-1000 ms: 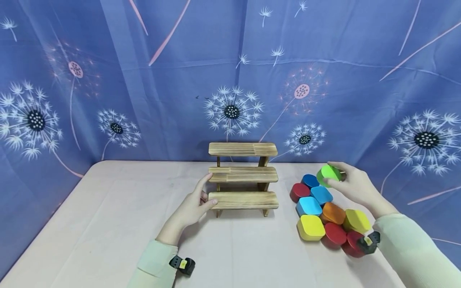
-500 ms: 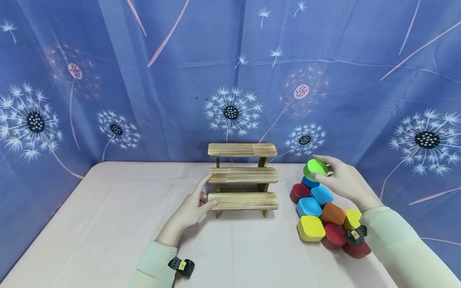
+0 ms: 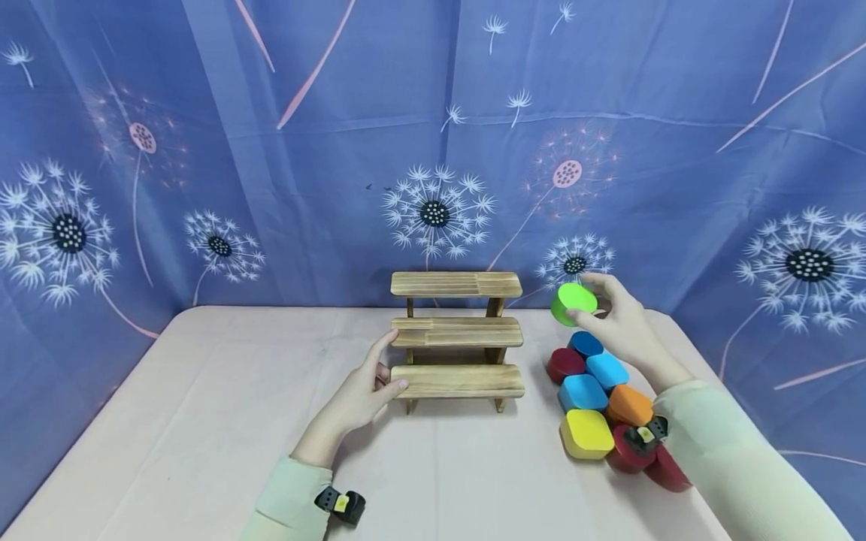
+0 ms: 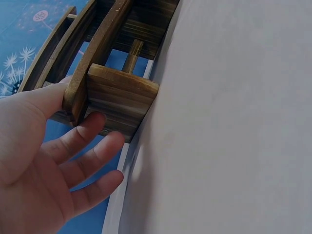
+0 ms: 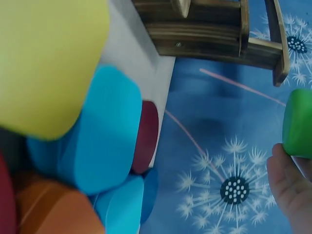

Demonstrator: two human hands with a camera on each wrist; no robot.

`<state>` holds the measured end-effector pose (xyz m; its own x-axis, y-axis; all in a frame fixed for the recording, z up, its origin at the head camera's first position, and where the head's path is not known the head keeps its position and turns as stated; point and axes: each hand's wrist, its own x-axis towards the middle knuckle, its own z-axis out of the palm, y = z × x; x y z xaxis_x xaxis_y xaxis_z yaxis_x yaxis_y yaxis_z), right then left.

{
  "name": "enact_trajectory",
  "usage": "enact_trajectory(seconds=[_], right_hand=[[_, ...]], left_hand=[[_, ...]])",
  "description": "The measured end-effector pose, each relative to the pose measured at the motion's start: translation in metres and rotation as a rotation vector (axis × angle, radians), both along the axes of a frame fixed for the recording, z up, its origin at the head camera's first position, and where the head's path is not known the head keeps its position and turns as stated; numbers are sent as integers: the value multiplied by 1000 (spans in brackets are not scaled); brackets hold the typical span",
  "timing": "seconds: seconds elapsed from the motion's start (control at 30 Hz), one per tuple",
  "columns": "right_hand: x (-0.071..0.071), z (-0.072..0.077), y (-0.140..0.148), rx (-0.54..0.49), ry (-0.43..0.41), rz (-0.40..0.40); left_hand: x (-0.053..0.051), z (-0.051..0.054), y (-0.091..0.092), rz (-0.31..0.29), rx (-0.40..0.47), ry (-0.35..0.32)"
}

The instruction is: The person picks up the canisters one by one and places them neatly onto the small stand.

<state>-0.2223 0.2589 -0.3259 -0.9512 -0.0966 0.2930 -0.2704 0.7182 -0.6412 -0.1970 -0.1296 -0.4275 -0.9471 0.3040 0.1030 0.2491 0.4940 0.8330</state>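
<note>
My right hand (image 3: 625, 319) pinches a bright green rounded block (image 3: 573, 303) between thumb and fingers, held in the air behind the other blocks. Part of that green block (image 5: 298, 123) shows at the right edge of the right wrist view. A three-tier wooden stand (image 3: 457, 382) is on the table. At its left end my left hand (image 3: 358, 391) holds it, the thumb on the lowest step and the index finger at the middle step. The left wrist view shows the other fingers (image 4: 92, 165) loosely bent beside the stand's leg.
Several coloured blocks lie grouped right of the stand, among them a yellow block (image 3: 586, 434), an orange block (image 3: 631, 404), a light blue block (image 3: 582, 394) and a dark red block (image 3: 565, 365). A blue dandelion-print curtain (image 3: 325, 188) rises behind the pale tabletop (image 3: 223, 421).
My right hand has carried the green block leftward and up, away from over the dark blue block. My left hand has stayed in place at the stand.
</note>
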Motion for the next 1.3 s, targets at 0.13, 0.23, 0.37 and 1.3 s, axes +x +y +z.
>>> enact_trajectory(seconds=[0.13, 0.23, 0.37, 1.3], right_hand=[[-3, 2, -8, -52, -9, -13], [-6, 4, -14, -104, -9, -6], [-10, 6, -22, -161, -12, 18], [-34, 19, -87, -302, -14, 173]], left_hand=[[0, 0, 0, 6, 3, -14], [0, 0, 0, 10, 1, -15], [1, 1, 0, 5, 0, -11], [-1, -1, -1, -29, 19, 17]])
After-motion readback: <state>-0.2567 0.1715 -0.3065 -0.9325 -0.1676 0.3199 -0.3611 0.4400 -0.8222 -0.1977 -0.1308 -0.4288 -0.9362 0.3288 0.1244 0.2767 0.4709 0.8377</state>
